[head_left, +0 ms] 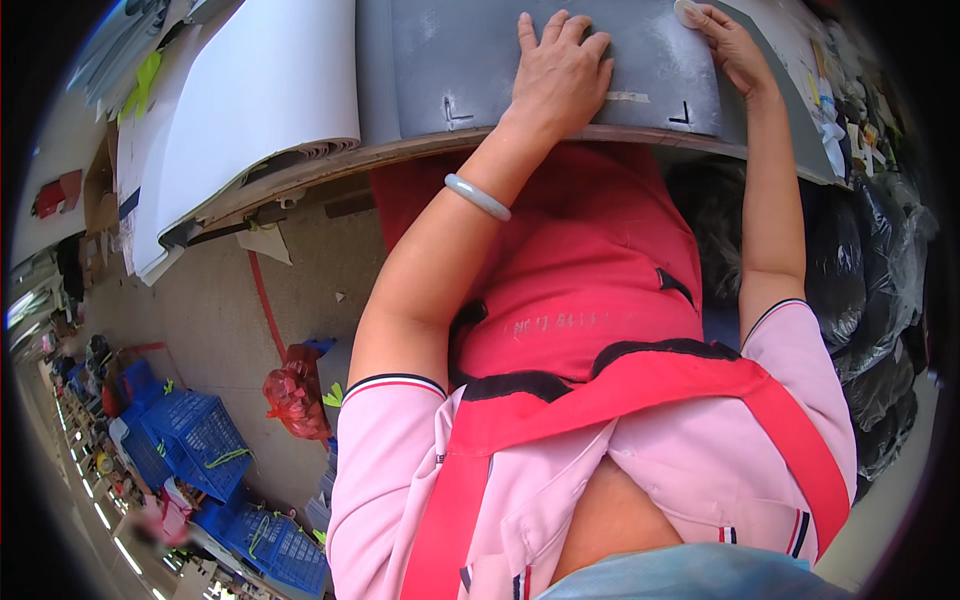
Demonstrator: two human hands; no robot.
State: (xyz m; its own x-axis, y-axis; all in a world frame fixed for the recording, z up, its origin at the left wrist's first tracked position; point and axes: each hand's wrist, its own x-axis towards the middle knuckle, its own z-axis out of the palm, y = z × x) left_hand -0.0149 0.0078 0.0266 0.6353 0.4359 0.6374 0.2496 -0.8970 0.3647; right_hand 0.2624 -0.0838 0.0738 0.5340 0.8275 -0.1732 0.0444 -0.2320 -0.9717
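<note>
In the head view, the left hand (562, 75) lies spread, gripping nothing, on a grey template sheet (450, 60) on the bench (640, 135). At its far right edge, the right hand (738, 52) pinches a pale, chalk-like disc (686, 13) between thumb and fingers. Good work here likely needs firm, flat left-hand pressure and the disc kept snug against that edge.

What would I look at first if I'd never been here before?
Probably the bright red apron, mid-picture. Above it, the left hand lies on a gray board, and farther right the right hand holds a white disc. Blue crates sit at lower left.
</note>
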